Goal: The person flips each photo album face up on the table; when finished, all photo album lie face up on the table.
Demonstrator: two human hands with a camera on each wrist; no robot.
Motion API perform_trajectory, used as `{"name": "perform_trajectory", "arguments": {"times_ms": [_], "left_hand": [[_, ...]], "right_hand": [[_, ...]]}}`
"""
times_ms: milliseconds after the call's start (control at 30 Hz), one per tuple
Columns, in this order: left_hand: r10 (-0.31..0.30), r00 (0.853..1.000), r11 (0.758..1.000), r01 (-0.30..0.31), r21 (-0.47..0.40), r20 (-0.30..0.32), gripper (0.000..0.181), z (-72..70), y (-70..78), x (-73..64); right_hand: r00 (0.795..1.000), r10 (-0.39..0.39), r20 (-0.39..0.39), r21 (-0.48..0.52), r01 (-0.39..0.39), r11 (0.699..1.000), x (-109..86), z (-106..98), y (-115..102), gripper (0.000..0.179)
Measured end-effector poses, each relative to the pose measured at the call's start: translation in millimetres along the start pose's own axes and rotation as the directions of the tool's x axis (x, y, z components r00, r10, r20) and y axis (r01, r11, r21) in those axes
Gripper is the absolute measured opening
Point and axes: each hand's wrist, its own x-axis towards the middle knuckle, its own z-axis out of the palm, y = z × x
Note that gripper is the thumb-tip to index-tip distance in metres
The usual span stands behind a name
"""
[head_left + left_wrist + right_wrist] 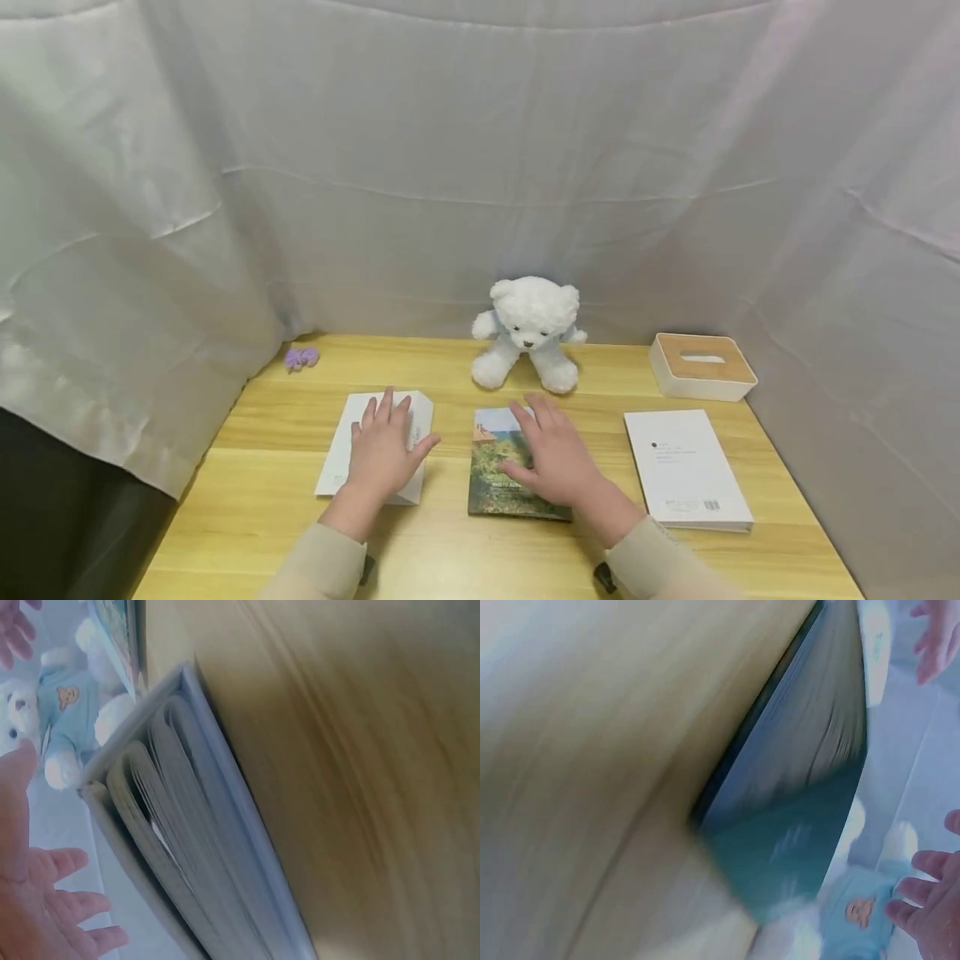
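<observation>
My left hand (383, 450) is spread over a white album (343, 446) at the left, fingers straight and thumb out to the side. The left wrist view shows that album's thick block of pages (195, 825) edge-on between its covers. Over a photo album with a landscape cover (491, 479), in the middle of the table, my right hand (553, 457) reaches with its fingers loosely extended. This album's green spine (787, 847) appears blurred in the right wrist view. Neither hand grips anything.
A white teddy bear (534, 312) in a blue top sits behind the middle album. Another white album (684, 467) lies at the right. A tissue box with a wooden lid (697, 358) stands back right, and a purple scrunchie-like item (302, 358) lies back left. Grey curtains (480, 167) surround the table.
</observation>
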Motion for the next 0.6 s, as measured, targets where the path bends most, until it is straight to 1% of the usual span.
{"name": "perform_trajectory", "arguments": {"times_ms": [167,300,467,600], "left_hand": [[-0.061,0.998,0.997,0.061,-0.052,-0.006,0.083,-3.4,-5.6,-0.6],[-0.089,0.996,0.994,0.089,-0.070,0.002,0.080,-7.4,-8.4,-1.2],[-0.118,0.993,0.990,0.117,-0.080,0.003,0.076,-12.5,-13.8,-2.6],[-0.144,0.989,0.987,0.146,-0.069,0.023,0.075,-15.3,-18.9,-2.7]], "right_hand": [[0.998,0.045,0.050,0.077,-0.049,0.996,14.6,10.5,-25.2,0.089],[0.994,0.074,0.083,0.147,-0.085,0.985,25.7,17.8,-43.8,0.087],[0.987,0.089,0.132,0.208,-0.115,0.971,35.7,31.0,-64.7,0.082],[0.980,0.093,0.177,0.258,-0.137,0.956,42.0,43.0,-78.4,0.082]]}}
